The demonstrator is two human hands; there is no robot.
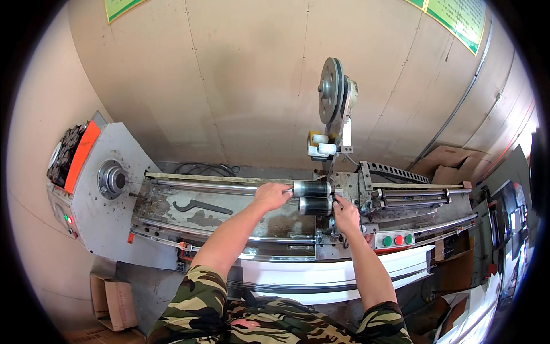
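Observation:
Two dark metal rollers with bright ends lie one behind the other on the machine's carriage, a far roller (312, 188) and a near roller (315, 206). My left hand (271, 196) is closed at the left end of the far roller, its fingertips against that end. At the right end of the near roller my right hand (346, 216) is closed, thumb and fingers pinching there; the exact grip is partly hidden. A black hook spanner (202, 206) lies flat on the worn machine bed (263, 219), left of my left hand.
At the left stands a grey headstock (129, 189) with a round chuck (113, 179). A grooved wheel (330, 90) rises on an arm behind the rollers. Long guide rods (217, 227) run along the bed. A button box (394, 239) sits near my right forearm, above white sheeting (338, 273).

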